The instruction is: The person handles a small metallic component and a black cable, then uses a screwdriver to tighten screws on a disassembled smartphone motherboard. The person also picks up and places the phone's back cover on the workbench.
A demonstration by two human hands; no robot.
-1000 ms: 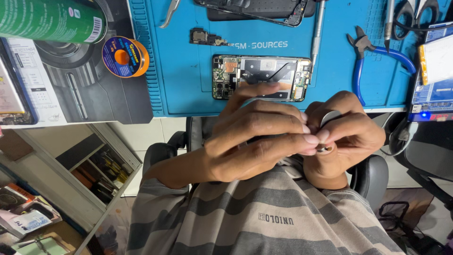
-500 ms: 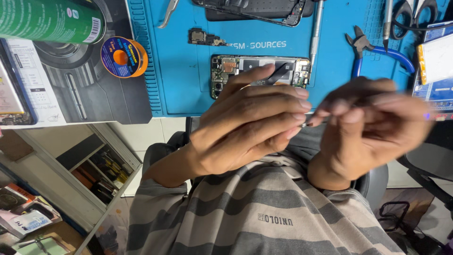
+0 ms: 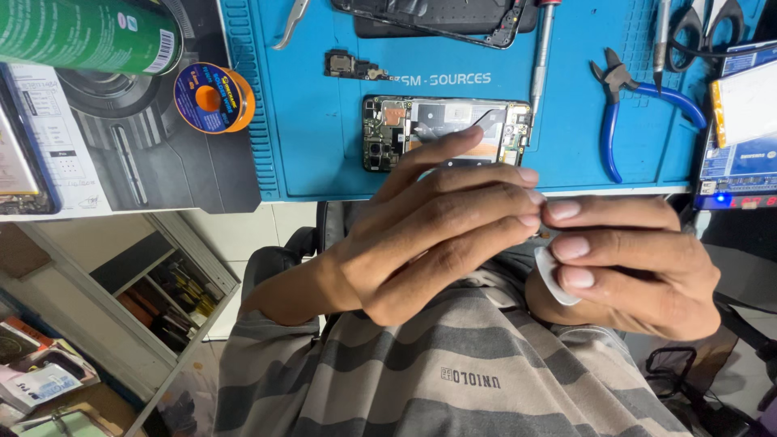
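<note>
White tape roll (image 3: 549, 275) pinched above blue mat (image 3: 324, 154), shelves (image 3: 154, 283) beside.

Blue pliers (image 3: 627, 105), solder spool (image 3: 214, 98), green can (image 3: 85, 34).

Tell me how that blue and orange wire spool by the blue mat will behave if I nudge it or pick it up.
The wire spool lies flat, round face up, so a nudge would probably slide it, not roll it. On edge, its round flanges would likely roll. If the winding is metal wire, it is probably heavy for its size.
</note>
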